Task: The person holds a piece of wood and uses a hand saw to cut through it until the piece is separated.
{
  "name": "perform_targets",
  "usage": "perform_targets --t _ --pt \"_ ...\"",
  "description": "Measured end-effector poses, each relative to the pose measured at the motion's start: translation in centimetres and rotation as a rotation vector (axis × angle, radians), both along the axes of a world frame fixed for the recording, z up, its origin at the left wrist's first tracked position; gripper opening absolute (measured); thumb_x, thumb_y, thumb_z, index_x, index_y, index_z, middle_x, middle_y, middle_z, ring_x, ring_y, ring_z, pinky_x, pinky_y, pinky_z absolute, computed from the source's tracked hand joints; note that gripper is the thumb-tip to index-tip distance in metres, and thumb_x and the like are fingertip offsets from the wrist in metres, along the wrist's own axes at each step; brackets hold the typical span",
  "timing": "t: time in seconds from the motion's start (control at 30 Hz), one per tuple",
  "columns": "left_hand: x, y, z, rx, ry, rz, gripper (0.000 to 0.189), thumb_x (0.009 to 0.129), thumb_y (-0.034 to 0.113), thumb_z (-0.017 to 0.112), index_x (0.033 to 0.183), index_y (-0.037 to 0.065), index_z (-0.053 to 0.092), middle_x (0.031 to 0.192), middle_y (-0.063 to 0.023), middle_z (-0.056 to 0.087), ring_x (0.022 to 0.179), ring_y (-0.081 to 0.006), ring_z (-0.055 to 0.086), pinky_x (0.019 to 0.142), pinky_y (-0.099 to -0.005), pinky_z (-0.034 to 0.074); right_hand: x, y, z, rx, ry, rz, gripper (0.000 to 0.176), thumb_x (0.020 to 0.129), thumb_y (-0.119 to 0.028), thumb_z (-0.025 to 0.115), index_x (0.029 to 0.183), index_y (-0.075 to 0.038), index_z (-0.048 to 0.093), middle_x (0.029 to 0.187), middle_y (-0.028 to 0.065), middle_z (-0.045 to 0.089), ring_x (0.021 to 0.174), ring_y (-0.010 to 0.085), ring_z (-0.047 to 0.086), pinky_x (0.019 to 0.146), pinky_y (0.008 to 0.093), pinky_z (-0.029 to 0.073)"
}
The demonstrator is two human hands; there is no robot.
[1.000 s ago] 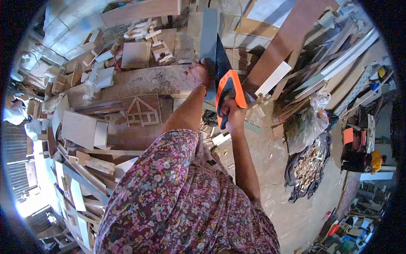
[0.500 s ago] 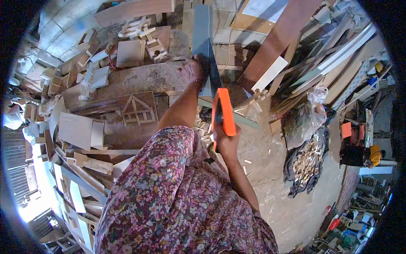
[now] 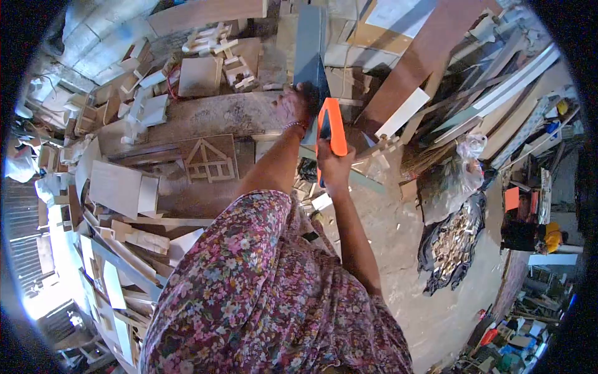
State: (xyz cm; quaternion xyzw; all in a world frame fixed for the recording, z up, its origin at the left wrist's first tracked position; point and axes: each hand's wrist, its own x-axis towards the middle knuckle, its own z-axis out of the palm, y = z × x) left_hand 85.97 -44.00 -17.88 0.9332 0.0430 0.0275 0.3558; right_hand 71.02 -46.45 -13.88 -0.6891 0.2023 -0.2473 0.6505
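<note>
A handsaw with an orange handle (image 3: 336,128) is in my right hand (image 3: 335,165), whose fingers are wrapped round the grip. Its dark blade points forward along the right edge of a long grey-blue board (image 3: 309,37). The board lies lengthwise across the worn wooden bench (image 3: 212,115), its near end in front of my body. My left hand (image 3: 295,105) grips the board's left side, just left of the blade, pressing it on the bench. The blade partly overlaps the board, and the fingertips are in shadow.
Small wooden frames and boxes (image 3: 202,76) crowd the bench's left. A truss-shaped wooden piece (image 3: 210,162) lies nearer. Long planks (image 3: 408,68) lean at the right. A black plastic sheet (image 3: 430,262) holds wood offcuts on the floor. Another person (image 3: 529,237) is at the far right.
My right hand has pushed the saw forward, away from my body, so its handle is closer to the board. My left hand stays on the board. The view has shifted slightly.
</note>
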Motion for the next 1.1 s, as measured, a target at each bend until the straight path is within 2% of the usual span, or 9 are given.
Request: perform_targets --t 0.17,0.27,0.4,0.57,0.63,0.73,0.93,1.07,1.1 --pt "0.8 -0.2 -0.9 0.16 0.031 -0.073 0.046 0.085 0.041 0.03 0.089 0.004 0.056 0.084 -0.0137 0.06 0.089 -0.0271 0.052 0.08 -0.0428 0.031 -0.8 -1.0 1.6 0.476 -0.103 0.0 0.015 0.073 -0.005 0.053 0.061 -0.005 0.045 0.046 -0.0002 0.04 0.036 0.0088 0.037 0.035 0.0238 0.029" --pt "2.2 -1.0 -3.5 0.126 0.053 -0.083 0.047 0.085 0.041 0.03 0.088 0.003 0.056 0.084 -0.0141 0.06 0.09 -0.0274 0.052 0.081 -0.0439 0.03 -0.8 -1.5 0.8 0.447 -0.106 0.028 0.006 0.072 -0.007 0.057 0.071 -0.005 0.052 0.054 -0.0024 0.046 0.041 0.0053 0.04 0.036 0.0219 0.03" --pt "1.7 -0.8 -3.3 0.082 -0.052 0.024 0.049 0.085 0.043 0.03 0.09 0.002 0.056 0.088 -0.0163 0.059 0.094 -0.0292 0.049 0.083 -0.0447 0.029 -0.8 1.5 1.6 -0.259 0.057 -0.062 0.015 0.072 -0.007 0.057 0.062 -0.003 0.047 0.052 0.0003 0.044 0.044 0.0063 0.039 0.04 0.022 0.031" --pt "2.9 -1.4 -4.8 0.086 -0.084 0.093 0.057 0.087 0.043 0.022 0.072 0.002 0.059 0.075 -0.0188 0.059 0.078 -0.0335 0.055 0.071 -0.0454 0.038 -6.9 3.2 2.6 -0.234 -0.024 -0.062 0.013 0.07 -0.004 0.057 0.063 -0.003 0.046 0.056 -0.0003 0.046 0.049 0.0058 0.041 0.043 0.0218 0.033" --pt "2.8 -0.9 -5.0 0.112 0.005 -0.035 0.054 0.087 0.042 0.022 0.08 0.002 0.058 0.075 -0.021 0.058 0.078 -0.0333 0.056 0.076 -0.0455 0.035 -9.1 2.7 2.5 0.079 0.103 -0.032 0.011 0.069 -0.002 0.056 0.063 -0.003 0.047 0.056 -0.0001 0.046 0.048 0.0065 0.043 0.042 0.0223 0.034" --pt "0.1 0.0 0.7 0.149 0.025 -0.075 0.047 0.086 0.039 0.026 0.092 0.002 0.055 0.082 -0.0161 0.06 0.084 -0.0311 0.054 0.083 -0.0474 0.029 -9.5 2.7 1.7 0.041 0.142 -0.065 0.01 0.07 -0.002 0.055 0.064 -0.003 0.047 0.056 -0.0002 0.046 0.047 0.007 0.044 0.042 0.0222 0.034" --pt "-0.3 0.3 -0.5 0.126 -0.057 -0.191 0.041 0.086 0.037 0.028 0.086 0.004 0.052 0.076 -0.014 0.061 0.074 -0.0325 0.056 0.081 -0.0466 0.03 -1.8 -0.5 0.3 0.441 0.111 -0.084 0.009 0.072 -0.007 0.056 0.066 -0.006 0.048 0.053 -0.0013 0.045 0.043 0.007 0.043 0.038 0.0221 0.033" --pt "0.0 -0.2 -0.9 0.038 0.031 -0.097 0.041 0.086 0.037 0.028 0.091 0.002 0.049 0.076 -0.0181 0.06 0.078 -0.033 0.056 0.084 -0.0458 0.029 -0.3 -0.7 -0.6 0.092 -0.037 -0.077 0.013 0.071 -0.006 0.056 0.063 -0.007 0.046 0.05 -0.0019 0.041 0.037 0.0065 0.036 0.033 0.0232 0.029" --pt "0.1 -0.3 -0.6 -0.017 0.053 -0.076 0.045 0.086 0.039 0.027 0.092 0.001 0.05 0.079 -0.0188 0.06 0.08 -0.0325 0.056 0.085 -0.0461 0.028 -0.9 -0.4 -0.4 0.237 -0.007 -0.031 0.014 0.072 -0.006 0.055 0.063 -0.007 0.044 0.048 -0.0023 0.038 0.037 0.0069 0.034 0.034 0.0231 0.027"
